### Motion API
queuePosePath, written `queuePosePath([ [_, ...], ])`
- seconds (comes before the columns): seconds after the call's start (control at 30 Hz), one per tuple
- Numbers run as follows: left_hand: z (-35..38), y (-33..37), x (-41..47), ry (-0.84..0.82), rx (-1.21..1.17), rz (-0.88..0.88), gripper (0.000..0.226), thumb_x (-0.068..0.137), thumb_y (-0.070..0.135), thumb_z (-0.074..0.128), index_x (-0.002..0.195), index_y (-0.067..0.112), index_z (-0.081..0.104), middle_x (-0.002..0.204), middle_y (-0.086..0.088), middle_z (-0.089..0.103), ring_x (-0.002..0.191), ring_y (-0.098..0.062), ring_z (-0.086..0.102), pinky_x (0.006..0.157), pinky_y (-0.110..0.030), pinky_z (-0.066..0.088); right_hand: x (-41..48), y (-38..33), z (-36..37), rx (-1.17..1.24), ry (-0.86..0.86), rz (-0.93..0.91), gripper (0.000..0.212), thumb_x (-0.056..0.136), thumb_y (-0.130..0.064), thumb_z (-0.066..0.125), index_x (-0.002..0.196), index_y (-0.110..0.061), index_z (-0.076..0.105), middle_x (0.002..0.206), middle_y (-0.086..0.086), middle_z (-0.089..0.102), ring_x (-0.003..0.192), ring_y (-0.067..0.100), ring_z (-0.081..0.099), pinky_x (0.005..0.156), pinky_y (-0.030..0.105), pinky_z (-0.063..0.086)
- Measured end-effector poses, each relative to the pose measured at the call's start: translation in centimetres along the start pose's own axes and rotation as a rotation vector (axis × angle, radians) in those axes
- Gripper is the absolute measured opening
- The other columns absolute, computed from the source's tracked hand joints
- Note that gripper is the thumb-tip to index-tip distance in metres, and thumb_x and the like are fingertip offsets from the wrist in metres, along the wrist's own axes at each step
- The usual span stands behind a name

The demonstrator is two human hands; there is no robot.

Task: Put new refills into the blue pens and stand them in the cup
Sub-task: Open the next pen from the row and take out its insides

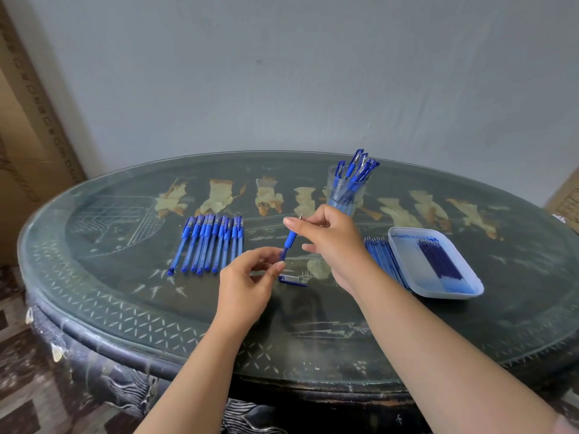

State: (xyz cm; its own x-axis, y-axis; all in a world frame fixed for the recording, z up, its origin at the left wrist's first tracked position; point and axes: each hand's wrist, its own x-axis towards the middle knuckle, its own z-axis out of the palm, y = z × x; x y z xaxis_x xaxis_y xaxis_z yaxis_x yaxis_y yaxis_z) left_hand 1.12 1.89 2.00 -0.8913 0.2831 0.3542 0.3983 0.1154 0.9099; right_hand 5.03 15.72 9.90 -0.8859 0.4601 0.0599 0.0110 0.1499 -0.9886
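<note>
A blue pen point(289, 242) is held tilted above the middle of the table, tip up. My right hand point(329, 236) grips its upper grip end near the tip. My left hand point(250, 280) pinches its lower barrel end. The pen's cap point(293, 279) lies on the table just below. A row of several capped blue pens point(208, 242) lies to the left. A clear cup point(346, 191) holding several blue pens stands behind my right hand. Loose refills point(380, 256) lie beside a white tray point(404, 245) with more refills point(440, 260) in it.
The oval dark table point(125, 308) has a glass top with inlaid figures. Its front edge curves close to me. A grey wall rises behind it, and cardboard boxes point(28, 145) stand at the far left and right.
</note>
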Motion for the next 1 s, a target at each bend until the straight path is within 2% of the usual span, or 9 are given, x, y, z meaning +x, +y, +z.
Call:
queuePosePath([
  [0.17,-0.1,-0.3,0.2,0.001,-0.006,-0.021,0.019,0.084,0.012,0.074,0.099,0.024,0.073,0.090,0.009,0.072,0.083,-0.002,0.064,0.077,-0.016,0.052,-0.1,0.0,-0.6,0.085,-0.119,0.019,0.011,0.087,-0.034,0.071,0.098,-0.031,0.072,0.100,-0.013,0.071,0.099,0.006,0.065,0.096,0.045,0.052],
  [0.27,-0.1,-0.1,0.1,-0.006,0.006,-0.009,0.021,0.085,0.010,0.074,0.098,0.026,0.072,0.091,0.008,0.071,0.084,-0.002,0.064,0.074,-0.011,0.050,-0.1,0.0,-0.9,0.068,-0.128,0.002,0.011,0.092,-0.024,0.066,0.089,-0.031,0.075,0.099,-0.016,0.074,0.097,-0.001,0.066,0.097,0.041,0.051],
  [0.47,-0.2,-0.1,0.1,-0.010,0.023,-0.001,0.022,0.085,0.011,0.073,0.097,0.029,0.071,0.092,0.009,0.071,0.086,0.000,0.064,0.076,-0.009,0.049,0.3,0.3,-0.1,0.047,-0.069,-0.045,0.012,0.092,-0.023,0.067,0.081,-0.028,0.070,0.099,-0.013,0.074,0.097,0.002,0.066,0.089,0.035,0.054],
  [0.53,-0.2,-0.1,0.1,0.004,0.017,-0.015,0.022,0.085,0.011,0.073,0.097,0.030,0.070,0.093,0.009,0.071,0.086,0.000,0.064,0.075,-0.009,0.049,0.3,0.4,-0.1,0.033,-0.079,-0.049,0.006,0.092,-0.029,0.066,0.092,-0.027,0.072,0.100,-0.013,0.073,0.096,0.003,0.065,0.087,0.034,0.055],
  [0.63,-0.2,-0.2,0.2,0.047,-0.011,-0.048,0.026,0.087,0.012,0.071,0.095,0.036,0.068,0.093,0.009,0.071,0.084,0.000,0.064,0.075,-0.011,0.049,0.4,1.5,-0.7,0.078,-0.083,0.035,0.026,0.095,-0.034,0.061,0.119,-0.024,0.066,0.107,-0.006,0.069,0.095,0.008,0.064,0.083,0.031,0.056],
  [0.7,-0.2,-0.3,0.3,0.068,-0.027,-0.067,0.024,0.089,0.012,0.070,0.097,0.035,0.068,0.093,0.009,0.071,0.085,-0.002,0.066,0.076,-0.013,0.051,0.5,2.6,-0.9,-0.151,-0.119,0.066,0.027,0.095,-0.028,0.062,0.122,-0.025,0.062,0.105,-0.005,0.066,0.093,0.010,0.063,0.080,0.028,0.052],
  [0.8,-0.2,-0.5,0.4,0.074,-0.022,-0.076,0.019,0.090,0.013,0.068,0.105,0.024,0.072,0.095,0.007,0.072,0.085,-0.001,0.066,0.075,-0.012,0.051,0.2,4.1,-0.5,-0.581,-0.278,0.046,0.037,0.087,-0.024,0.072,0.123,-0.025,0.062,0.093,-0.013,0.064,0.088,0.007,0.062,0.085,0.030,0.052],
  [0.9,-0.2,-0.4,0.4,0.077,-0.023,-0.080,0.021,0.090,0.012,0.067,0.107,0.022,0.071,0.096,0.008,0.072,0.085,0.002,0.065,0.076,-0.011,0.051,-0.2,4.6,0.1,-0.789,-0.365,-0.033,0.038,0.089,-0.017,0.069,0.127,-0.022,0.062,0.100,-0.006,0.064,0.090,0.013,0.061,0.088,0.033,0.053],
  [1.0,-0.3,-0.3,0.3,0.066,-0.030,-0.078,0.021,0.091,0.012,0.066,0.107,0.026,0.070,0.096,0.008,0.072,0.087,0.001,0.066,0.079,-0.016,0.054,0.0,4.7,0.1,-0.871,-0.357,-0.081,0.034,0.095,-0.011,0.058,0.128,-0.018,0.062,0.108,0.001,0.051,0.094,0.016,0.056,0.087,0.031,0.048],
])
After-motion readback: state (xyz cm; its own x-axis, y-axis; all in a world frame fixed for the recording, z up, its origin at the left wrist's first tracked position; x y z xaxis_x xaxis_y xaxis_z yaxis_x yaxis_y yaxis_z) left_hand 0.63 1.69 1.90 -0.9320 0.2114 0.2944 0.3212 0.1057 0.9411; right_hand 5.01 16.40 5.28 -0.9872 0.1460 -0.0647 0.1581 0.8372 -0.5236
